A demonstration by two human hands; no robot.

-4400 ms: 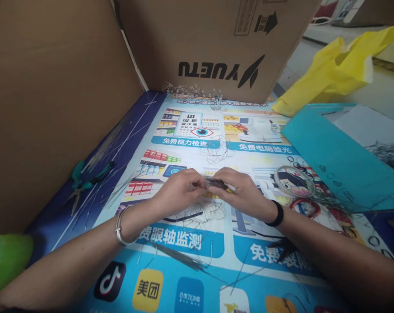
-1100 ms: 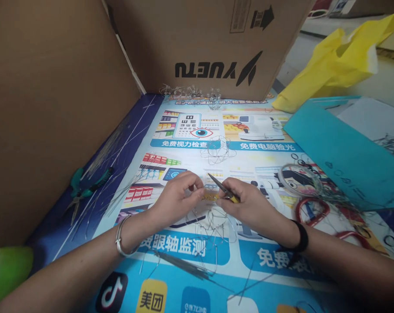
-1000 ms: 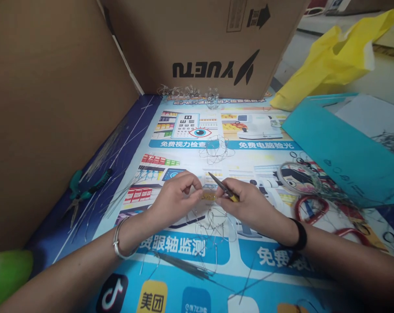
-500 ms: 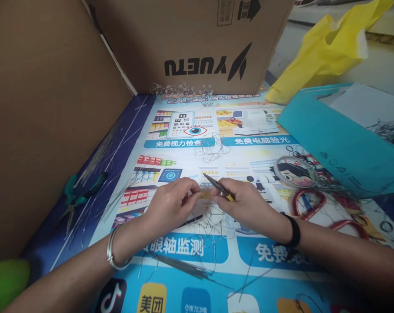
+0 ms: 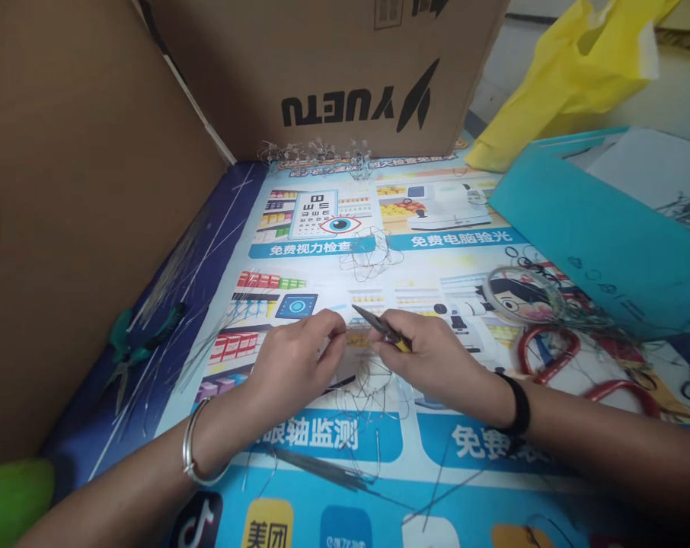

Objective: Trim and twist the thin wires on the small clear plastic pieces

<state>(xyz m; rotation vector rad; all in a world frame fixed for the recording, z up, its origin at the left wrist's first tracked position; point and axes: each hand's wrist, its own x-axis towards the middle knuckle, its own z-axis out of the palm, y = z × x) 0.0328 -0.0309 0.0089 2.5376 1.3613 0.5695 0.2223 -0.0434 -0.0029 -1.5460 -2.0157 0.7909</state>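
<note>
My left hand is closed in a pinch over the middle of the printed sheet, on what looks like thin wire, mostly hidden by the fingers. Facing it, my right hand grips small pliers with dark pointed jaws and a yellow handle. The jaws point up and left, towards the left fingertips. Just below both hands is a loose, curved shape of thin wire; whether it joins the pinched piece I cannot tell. Beyond the hands lies another bent wire shape. Nearer me rests a bundle of straight wires.
Green-handled pliers and loose wires lie left, beside a cardboard wall. Wire pieces line the back. At right are a roll of clear tape, a red-handled tool, a teal box and a yellow bag.
The view has shifted slightly. Both hands keep nearly the same pose, and the pliers stay in my right hand.
</note>
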